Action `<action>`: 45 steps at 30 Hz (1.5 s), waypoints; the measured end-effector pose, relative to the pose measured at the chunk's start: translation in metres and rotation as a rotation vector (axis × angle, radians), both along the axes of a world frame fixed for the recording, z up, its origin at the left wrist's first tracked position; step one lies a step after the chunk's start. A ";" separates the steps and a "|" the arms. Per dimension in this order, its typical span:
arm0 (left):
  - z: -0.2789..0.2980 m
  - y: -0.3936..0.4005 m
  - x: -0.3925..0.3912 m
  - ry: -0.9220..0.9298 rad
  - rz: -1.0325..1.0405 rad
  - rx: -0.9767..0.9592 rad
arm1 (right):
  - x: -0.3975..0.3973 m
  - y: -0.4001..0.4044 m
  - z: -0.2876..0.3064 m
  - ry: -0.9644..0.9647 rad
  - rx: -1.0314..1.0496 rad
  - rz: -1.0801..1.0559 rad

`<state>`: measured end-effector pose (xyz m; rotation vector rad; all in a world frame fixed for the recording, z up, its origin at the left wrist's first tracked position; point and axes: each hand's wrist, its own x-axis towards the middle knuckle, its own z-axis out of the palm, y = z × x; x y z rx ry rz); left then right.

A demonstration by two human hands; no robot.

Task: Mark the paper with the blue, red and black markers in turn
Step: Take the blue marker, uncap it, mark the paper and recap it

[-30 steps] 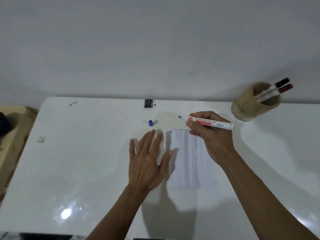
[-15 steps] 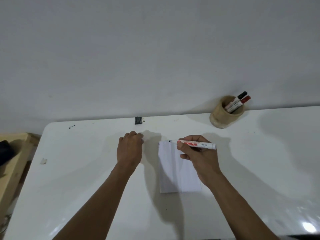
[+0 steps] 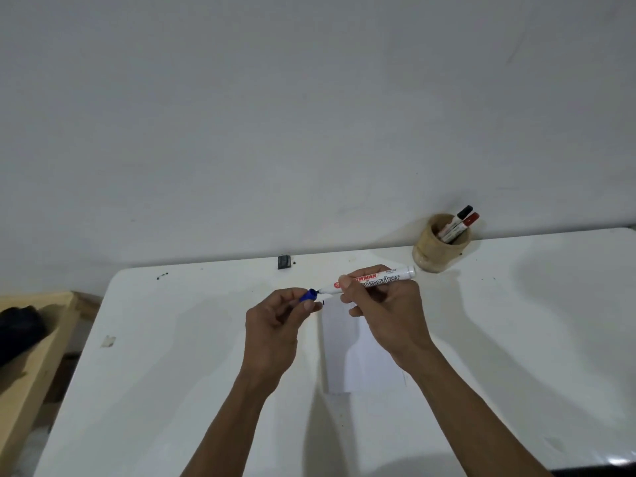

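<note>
My right hand [image 3: 389,315] grips the white blue-ink marker [image 3: 373,279] above the top of the paper [image 3: 347,359], tip pointing left. My left hand [image 3: 275,325] pinches the blue cap [image 3: 308,295], whose mouth meets the marker tip. The white paper lies flat on the table under both hands, with a small dark mark [image 3: 324,302] at its top left corner. The black-capped marker [image 3: 459,218] and red-capped marker [image 3: 466,223] stand in a wooden cup [image 3: 435,251] at the back right.
The white table [image 3: 172,390] runs to a grey wall. A small black object [image 3: 283,262] sits at the back edge. A scrap of tape [image 3: 109,341] lies at the left. A wooden bench [image 3: 31,366] with a dark item stands beside the table's left edge.
My left hand left the table beside the paper, picked up the blue cap and brought it to the marker tip. The right hand lifted the marker off the paper. The camera tilted up.
</note>
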<state>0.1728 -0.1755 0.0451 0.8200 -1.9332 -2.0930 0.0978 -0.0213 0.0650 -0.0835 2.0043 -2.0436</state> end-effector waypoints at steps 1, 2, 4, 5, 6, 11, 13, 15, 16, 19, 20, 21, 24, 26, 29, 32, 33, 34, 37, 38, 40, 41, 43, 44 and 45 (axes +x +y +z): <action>0.002 -0.001 0.002 0.016 -0.006 0.005 | 0.003 -0.002 0.001 0.013 0.010 0.002; 0.004 -0.001 0.004 0.030 -0.012 0.005 | 0.006 -0.004 0.001 0.026 0.021 0.004; 0.006 -0.003 0.008 0.058 -0.023 -0.001 | 0.011 -0.007 0.002 0.055 0.050 0.007; 0.008 -0.004 0.010 0.070 -0.033 -0.012 | 0.013 -0.008 0.002 0.072 0.072 0.011; 0.009 -0.006 0.013 0.080 -0.050 -0.034 | 0.016 -0.009 0.001 0.085 0.097 0.018; 0.004 -0.016 0.022 0.066 -0.141 -0.242 | 0.027 -0.014 0.004 0.118 0.194 0.060; 0.003 -0.021 0.026 0.050 -0.184 -0.308 | 0.030 -0.016 0.007 0.106 0.206 0.086; 0.004 -0.026 0.029 0.050 -0.236 -0.404 | 0.031 -0.018 0.009 0.101 0.232 0.113; 0.005 -0.028 0.031 0.052 -0.250 -0.443 | 0.032 -0.020 0.010 0.102 0.239 0.117; 0.010 -0.033 0.033 0.067 -0.259 -0.497 | 0.037 -0.026 0.013 0.083 0.199 0.093; 0.011 -0.033 0.034 0.074 -0.256 -0.510 | 0.038 -0.028 0.014 0.072 0.177 0.081; 0.012 -0.034 0.035 0.081 -0.253 -0.519 | 0.040 -0.029 0.015 0.064 0.159 0.072; 0.013 -0.034 0.036 0.107 -0.248 -0.523 | 0.046 -0.029 0.015 0.049 0.134 0.057; 0.013 -0.034 0.037 0.121 -0.251 -0.525 | 0.049 -0.029 0.012 0.030 0.112 0.037; 0.011 -0.031 0.039 0.129 -0.266 -0.510 | 0.056 -0.027 0.005 0.000 0.082 -0.016; 0.009 -0.027 0.036 0.122 -0.305 -0.526 | 0.059 -0.020 0.002 -0.030 0.078 -0.024; 0.008 -0.026 0.033 0.118 -0.330 -0.539 | 0.057 -0.017 0.003 -0.047 0.076 -0.016; 0.010 -0.025 0.032 0.119 -0.356 -0.556 | 0.056 -0.013 0.005 -0.073 0.064 -0.016; 0.018 -0.006 0.010 0.153 -0.432 -0.603 | 0.041 0.017 0.015 -0.159 -0.069 -0.146; 0.021 0.002 0.000 0.157 -0.459 -0.621 | 0.033 0.031 0.018 -0.163 -0.104 -0.225; 0.023 0.007 -0.009 0.154 -0.491 -0.653 | 0.024 0.049 0.021 -0.060 -0.019 -0.307; 0.024 0.004 -0.010 0.146 -0.507 -0.664 | 0.020 0.053 0.022 0.026 0.099 -0.288; 0.026 0.002 -0.014 0.142 -0.542 -0.683 | 0.015 0.062 0.021 0.264 0.394 -0.151; 0.028 0.002 -0.017 0.144 -0.550 -0.689 | 0.012 0.063 0.021 0.408 0.539 -0.058; 0.030 0.002 -0.019 0.141 -0.562 -0.697 | 0.009 0.062 0.018 0.548 0.654 0.017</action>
